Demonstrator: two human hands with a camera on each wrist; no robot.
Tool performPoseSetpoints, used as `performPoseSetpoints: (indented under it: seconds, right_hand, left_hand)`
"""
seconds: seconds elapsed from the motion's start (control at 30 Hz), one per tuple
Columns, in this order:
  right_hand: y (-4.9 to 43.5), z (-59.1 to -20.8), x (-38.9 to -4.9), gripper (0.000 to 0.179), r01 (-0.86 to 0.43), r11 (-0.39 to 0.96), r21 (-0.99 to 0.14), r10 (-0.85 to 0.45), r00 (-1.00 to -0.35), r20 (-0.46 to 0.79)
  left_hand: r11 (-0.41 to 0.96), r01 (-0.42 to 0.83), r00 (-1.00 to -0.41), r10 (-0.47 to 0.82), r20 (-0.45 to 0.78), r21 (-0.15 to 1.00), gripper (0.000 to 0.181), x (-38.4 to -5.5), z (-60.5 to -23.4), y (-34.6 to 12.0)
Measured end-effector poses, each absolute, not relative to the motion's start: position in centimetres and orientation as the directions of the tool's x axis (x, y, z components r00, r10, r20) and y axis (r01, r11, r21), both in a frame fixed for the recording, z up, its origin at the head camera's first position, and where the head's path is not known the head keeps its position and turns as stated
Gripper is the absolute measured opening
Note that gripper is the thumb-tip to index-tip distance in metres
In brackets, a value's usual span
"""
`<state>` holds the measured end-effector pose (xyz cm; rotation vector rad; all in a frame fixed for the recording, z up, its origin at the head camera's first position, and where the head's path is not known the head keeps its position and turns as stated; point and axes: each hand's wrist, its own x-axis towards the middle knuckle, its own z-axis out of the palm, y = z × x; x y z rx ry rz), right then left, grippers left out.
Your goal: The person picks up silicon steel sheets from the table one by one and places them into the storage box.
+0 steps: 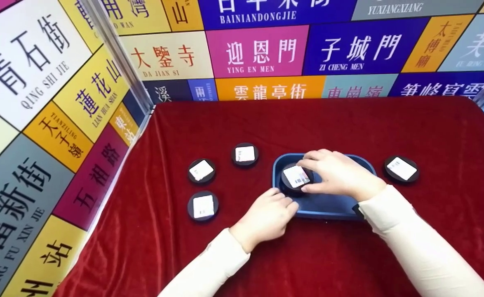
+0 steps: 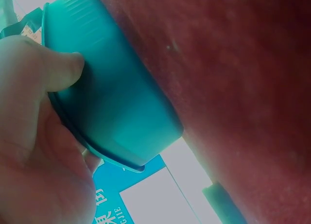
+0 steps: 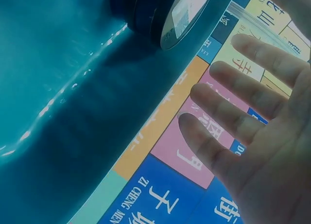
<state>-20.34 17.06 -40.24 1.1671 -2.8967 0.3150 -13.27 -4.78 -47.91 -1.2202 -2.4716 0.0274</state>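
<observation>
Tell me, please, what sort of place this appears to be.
Probably a staged booth, perhaps for demonstrations or recording: printed panels with Chinese lettering stand at the back and sides, and a red cloth covers the work surface under the blue tray.

Blue tray [image 1: 328, 204]: rounded corners, upright on red cloth [image 1: 332, 255]. Round black container [image 1: 294, 177]: white-labelled top facing up, within tray's left end.

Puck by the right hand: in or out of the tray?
In. Head view: puck within the rim of the tray; right wrist view agrees.
</observation>
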Motion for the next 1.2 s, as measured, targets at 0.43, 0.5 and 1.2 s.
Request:
performPoseSetpoints:
  seconds: [0.43, 0.5, 1.2]
  right_hand:
    - [18.6, -40.2, -19.8, 0.057, -0.674, 0.716, -0.184, -0.667, -0.737, 0.104]
    - [18.9, -40.2, -19.7, 0.057, -0.668, 0.723, -0.174, -0.662, -0.743, 0.102]
    - [20.9, -40.1, -18.8, 0.060, -0.615, 0.765, -0.191, -0.610, -0.787, 0.092]
  left_hand:
    - [0.624, 0.752, -0.543, 0.769, 0.336, -0.212, 0.004, -13.2, -48.1, -4.9]
    - [0.623, 0.753, -0.543, 0.771, 0.334, -0.213, 0.004, -13.2, -48.1, -4.8]
    - [0.622, 0.755, -0.548, 0.772, 0.321, -0.208, 0.004, -13.3, -48.2, -4.8]
